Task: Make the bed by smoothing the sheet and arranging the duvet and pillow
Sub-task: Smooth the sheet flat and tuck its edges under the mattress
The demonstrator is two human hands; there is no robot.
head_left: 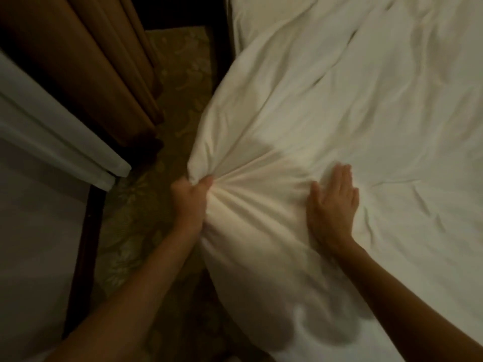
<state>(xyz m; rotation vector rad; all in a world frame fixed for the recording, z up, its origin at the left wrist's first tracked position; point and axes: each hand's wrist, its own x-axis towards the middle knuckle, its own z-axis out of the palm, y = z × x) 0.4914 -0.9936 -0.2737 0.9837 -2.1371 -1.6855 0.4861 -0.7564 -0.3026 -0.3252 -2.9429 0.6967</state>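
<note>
Here the left hand (189, 197) grips the duvet (339, 113); right hand (332, 205) presses flat.

Text: none legible | Labels/brands: none legible | Numbers/signs: none legible | View: head camera, dim and blurred

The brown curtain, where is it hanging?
In the head view the brown curtain hangs at the upper left, across the patterned carpet from the white duvet.

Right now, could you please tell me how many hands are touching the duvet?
2. The left hand grips a bunched duvet edge at the bedside; the right hand lies flat on top, to its right. Neither is hidden.
</note>
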